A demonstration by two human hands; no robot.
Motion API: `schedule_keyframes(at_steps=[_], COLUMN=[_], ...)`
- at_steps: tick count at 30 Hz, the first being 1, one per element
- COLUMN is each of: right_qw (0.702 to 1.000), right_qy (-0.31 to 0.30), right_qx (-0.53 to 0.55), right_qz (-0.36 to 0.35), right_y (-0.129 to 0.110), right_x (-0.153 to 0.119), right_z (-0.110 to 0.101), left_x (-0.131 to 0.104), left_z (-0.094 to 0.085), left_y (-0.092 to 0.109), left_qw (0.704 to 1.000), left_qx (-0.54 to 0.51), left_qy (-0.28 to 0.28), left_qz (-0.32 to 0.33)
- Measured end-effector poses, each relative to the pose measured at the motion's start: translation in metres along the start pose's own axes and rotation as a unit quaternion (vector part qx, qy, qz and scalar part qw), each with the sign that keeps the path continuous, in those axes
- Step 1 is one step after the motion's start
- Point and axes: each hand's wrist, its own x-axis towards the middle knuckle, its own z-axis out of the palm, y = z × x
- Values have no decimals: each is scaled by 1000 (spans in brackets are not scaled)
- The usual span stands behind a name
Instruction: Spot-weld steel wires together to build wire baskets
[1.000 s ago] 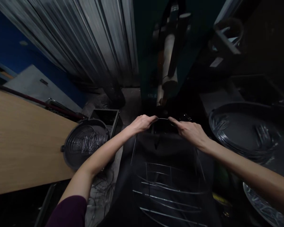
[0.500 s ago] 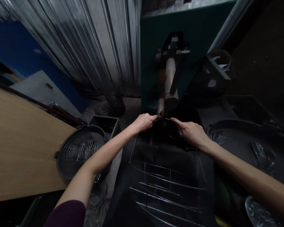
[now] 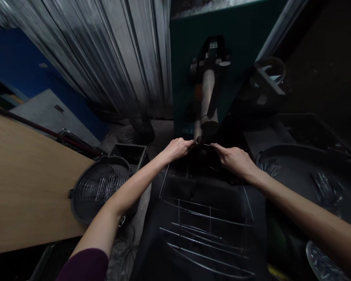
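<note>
A wire rack [image 3: 207, 230] of thin curved metal rods hangs or lies over the dark surface in front of me. Its far edge rises to the machine's electrodes, where my left hand [image 3: 179, 149] pinches it from the left. My right hand [image 3: 234, 158] grips the same far wire on the right, thumb and fingers closed. Between the hands, the wire meets the tip under a thick metal cylinder [image 3: 209, 97] of the green machine [image 3: 181, 78]. Shadow hides much of the rack near the hands.
On the left, a round dark basin [image 3: 83, 210] holds wire pieces, beside a wooden board [image 3: 32, 179] and a black crate [image 3: 128, 150]. At right, a large dark tray [image 3: 295, 171] holds metal parts; a smaller bowl [image 3: 324, 261] of parts sits at lower right.
The view has shifted slightly, so the machine appears a little further left. Both hands keep nearly the same place and hold on the wire.
</note>
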Motion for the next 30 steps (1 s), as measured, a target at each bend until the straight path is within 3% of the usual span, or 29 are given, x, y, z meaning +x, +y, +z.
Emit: schedule_keyframes(at_steps=[9,16,25,30], right_qw=[999,999,998,997], right_qy=[17,10,27,32], right_qx=[46,47,48,74], right_qz=[11,11,-3,0], right_y=[-4,-8,7,13], right_x=[0,2,4,4], right_z=[-2,-5,9,6], left_x=[-9,-11,-7,-5], left_z=[1,4,3,8], left_y=[-8,-12,1,0], left_qw=[993,994,997,996], left_qx=[-120,-101,-72,-76], left_qy=[16,30,29,28], left_qz=[-5,-19,-28,-25])
